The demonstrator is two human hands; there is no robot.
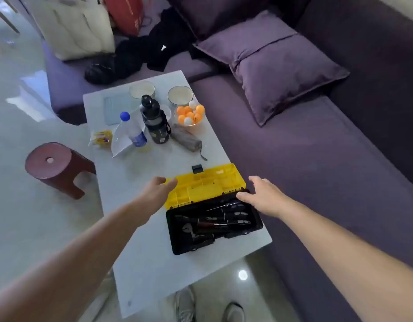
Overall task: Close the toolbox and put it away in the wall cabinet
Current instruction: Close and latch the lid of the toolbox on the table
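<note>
An open toolbox lies on the near right part of the white table (pixel 142 263). Its black base (pixel 214 238) holds several hand tools. The yellow lid (pixel 205 184) is folded back flat behind the base, with a black latch (pixel 197 168) at its far edge. My left hand (pixel 158 189) reaches to the lid's left end, fingers apart, fingertips at the yellow edge. My right hand (pixel 263 196) hovers at the lid's right end, fingers spread, thumb near the base's far right corner. Neither hand grips anything. No wall cabinet is in view.
Beyond the toolbox stand a black flask (pixel 155 122), a blue-capped water bottle (pixel 132 131), a bowl of ping-pong balls (pixel 190 115), two bowls and a grey pouch (pixel 187 140). A purple sofa (pixel 317 159) runs along the right. A brown stool (pixel 54 166) stands left of the table.
</note>
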